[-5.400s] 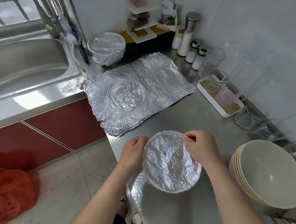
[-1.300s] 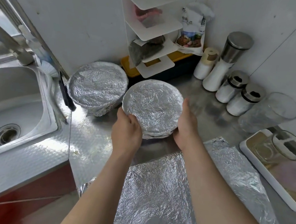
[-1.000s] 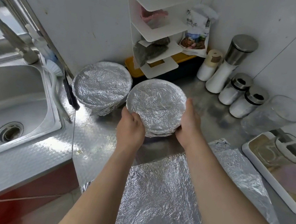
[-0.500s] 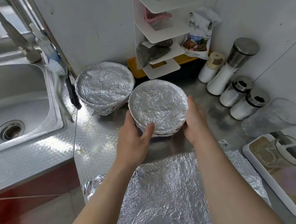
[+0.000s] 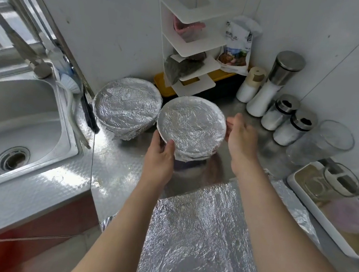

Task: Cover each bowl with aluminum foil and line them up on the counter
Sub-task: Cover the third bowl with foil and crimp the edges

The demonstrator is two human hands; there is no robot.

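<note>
Foil wraps the nearer bowl (image 5: 191, 126) at the back of the steel counter (image 5: 114, 173), just beside a second wrapped bowl (image 5: 127, 106) at its ten o'clock. The left hand (image 5: 161, 156) grips its rim at seven o'clock, thumb on top. The right hand (image 5: 242, 140), fingers relaxed and holding nothing, hovers at three o'clock. A loose foil sheet (image 5: 196, 237) lies at six.

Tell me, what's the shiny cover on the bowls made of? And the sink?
The covers on the left bowl and right bowl look like thin aluminum foil: silver, shiny, full of crinkles. The sink is probably stainless steel: smooth, dull-grey metal with soft reflections.
</note>
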